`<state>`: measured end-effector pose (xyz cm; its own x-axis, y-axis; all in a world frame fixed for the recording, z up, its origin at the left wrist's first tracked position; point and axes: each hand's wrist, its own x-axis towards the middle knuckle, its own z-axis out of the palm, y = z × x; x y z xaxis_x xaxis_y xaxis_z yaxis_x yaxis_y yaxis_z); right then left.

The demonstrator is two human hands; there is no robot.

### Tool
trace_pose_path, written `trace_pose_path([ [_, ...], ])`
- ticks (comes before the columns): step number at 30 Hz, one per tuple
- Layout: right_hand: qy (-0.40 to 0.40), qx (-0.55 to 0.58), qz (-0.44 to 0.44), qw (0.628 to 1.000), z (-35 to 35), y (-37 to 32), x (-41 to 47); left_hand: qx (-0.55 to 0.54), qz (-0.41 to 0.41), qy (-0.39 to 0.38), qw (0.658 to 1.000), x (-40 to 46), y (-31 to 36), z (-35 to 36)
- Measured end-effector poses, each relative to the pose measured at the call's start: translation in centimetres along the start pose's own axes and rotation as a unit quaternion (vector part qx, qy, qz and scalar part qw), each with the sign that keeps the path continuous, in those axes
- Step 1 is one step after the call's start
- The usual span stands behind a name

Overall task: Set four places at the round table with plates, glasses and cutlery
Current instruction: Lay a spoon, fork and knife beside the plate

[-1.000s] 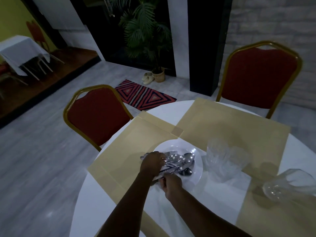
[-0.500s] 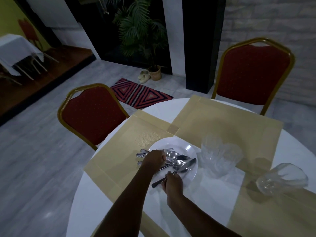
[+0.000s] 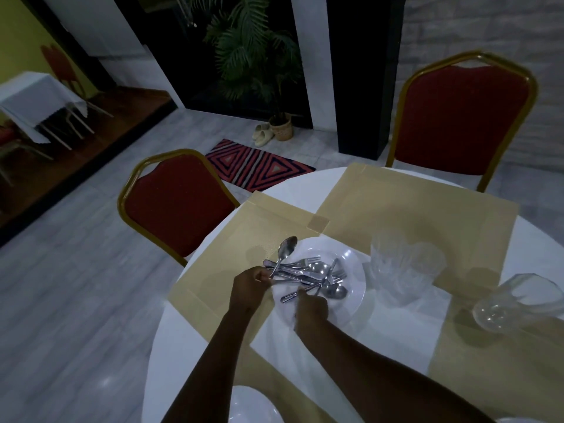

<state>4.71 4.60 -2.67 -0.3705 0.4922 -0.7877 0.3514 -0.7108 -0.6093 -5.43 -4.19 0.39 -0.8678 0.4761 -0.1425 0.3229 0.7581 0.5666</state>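
A white plate (image 3: 351,303) sits on the round white table (image 3: 189,340), partly over a beige placemat (image 3: 232,248). A heap of cutlery (image 3: 317,274), forks, spoons and knives, lies on it. My left hand (image 3: 251,286) grips a spoon (image 3: 285,250) by its handle at the plate's left rim, bowl pointing up and away. My right hand (image 3: 309,308) pinches the handle of another piece at the plate's near side. Stacked clear glasses (image 3: 403,270) stand just right of the plate. Another glass (image 3: 512,303) lies tilted farther right.
Two red chairs with gold frames stand at the table, one at the left (image 3: 177,206) and one at the far right (image 3: 460,117). A second placemat (image 3: 412,209) covers the far side. Another white plate (image 3: 253,404) shows at the bottom edge. A patterned rug (image 3: 259,167) lies on the floor.
My left hand has drawn a spoon out of the heap toward the plate's left rim. My right hand shifted slightly along the near side of the plate.
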Motion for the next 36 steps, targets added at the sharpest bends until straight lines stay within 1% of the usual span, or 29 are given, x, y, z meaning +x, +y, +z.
trace_pose_path([
  [5,-0.046,0.006,0.0,0.999,0.3,-1.5,-0.5,-0.08,-0.052,-0.007,0.995,-1.8,-0.6,0.6],
  [7,-0.038,0.008,-0.001,0.999,0.4,-1.5,-0.5,-0.117,-0.066,-0.003,0.991,-2.4,-0.7,0.9],
  [9,-0.039,-0.01,-0.005,0.999,0.0,-1.6,-0.8,-0.165,-0.081,-0.006,0.983,-3.1,-0.7,1.2],
  [12,-0.066,-0.054,-0.007,0.996,-1.3,-1.2,-1.1,-0.209,-0.099,-0.016,0.973,-4.2,-0.8,1.7],
  [14,-0.07,-0.082,0.008,0.994,-2.6,-1.2,-1.8,-0.236,-0.123,-0.035,0.963,-5.1,0.0,1.8],
  [17,-0.07,-0.065,0.008,0.995,-5.0,-1.8,-3.6,-0.277,-0.149,-0.083,0.945,-6.7,2.1,1.4],
  [20,-0.082,-0.082,-0.031,0.993,-7.3,-2.7,-5.0,-0.33,-0.159,-0.133,0.921,-8.3,4.5,0.7],
  [23,-0.099,-0.089,-0.075,0.988,-9.4,-4.1,-6.7,-0.341,-0.134,-0.176,0.914,-9.6,6.8,0.3],
  [25,-0.106,-0.085,-0.105,0.985,-10.7,-5.1,-7.6,-0.356,-0.118,-0.188,0.908,-10.3,8.5,0.0],
  [29,-0.117,-0.101,-0.16,0.975,-13.8,-7.6,-9.8,-0.361,-0.102,-0.182,0.909,-11.6,12.8,-0.1],
  [32,-0.121,-0.123,-0.209,0.963,-16.6,-8.9,-11.0,-0.37,-0.097,-0.161,0.91,-13.2,16.2,0.4],
  [36,-0.078,-0.222,-0.303,0.924,-21.7,-9.5,-11.2,-0.383,-0.121,-0.093,0.911,-14.6,19.5,1.9],
])
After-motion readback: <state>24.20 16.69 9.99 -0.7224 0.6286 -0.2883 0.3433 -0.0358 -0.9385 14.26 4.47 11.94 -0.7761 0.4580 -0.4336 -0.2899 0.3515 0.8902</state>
